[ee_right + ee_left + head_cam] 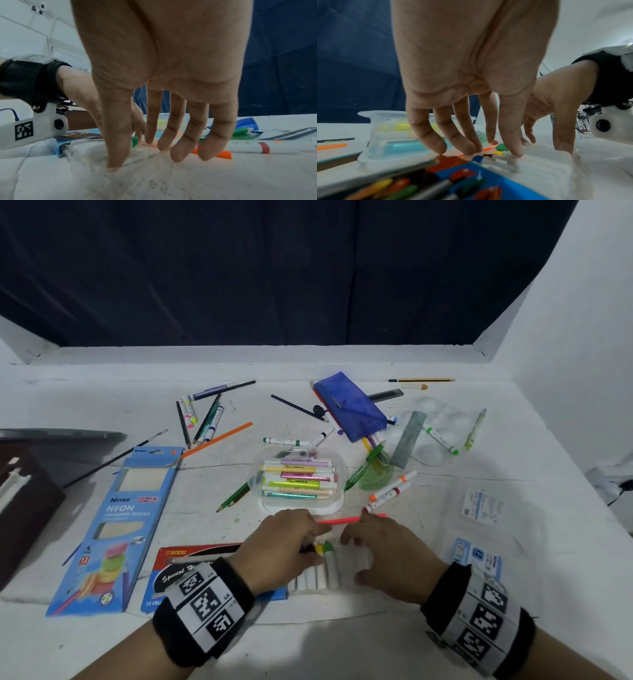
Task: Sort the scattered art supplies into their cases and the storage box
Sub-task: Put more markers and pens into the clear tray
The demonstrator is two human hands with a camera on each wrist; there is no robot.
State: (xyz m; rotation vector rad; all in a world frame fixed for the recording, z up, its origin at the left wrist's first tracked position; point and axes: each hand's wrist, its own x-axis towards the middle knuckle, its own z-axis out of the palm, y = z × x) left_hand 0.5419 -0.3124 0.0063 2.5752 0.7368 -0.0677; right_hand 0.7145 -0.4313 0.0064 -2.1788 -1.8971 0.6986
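Note:
Near the front centre, several white markers [322, 575] with coloured caps lie side by side in a clear plastic marker case [358, 556]. My left hand [317, 547] pinches their cap ends between thumb and fingers [471, 147]. My right hand [354, 558] grips the case's open end, its thumb [115, 162] pressing the clear plastic [142, 154] and its fingers on the far edge. A neon pink pencil [342, 521] lies just beyond both hands. Behind it, the clear storage box [298, 474] holds several highlighters.
A blue Neon pencil box [116, 518] and a red Nikki box [191, 563] lie to the left. A blue pouch [352, 409], ruler [409, 440], green protractor [376, 474], loose markers [390, 491] and pencils [202, 419] are scattered behind. A wall [582, 371] stands at the right.

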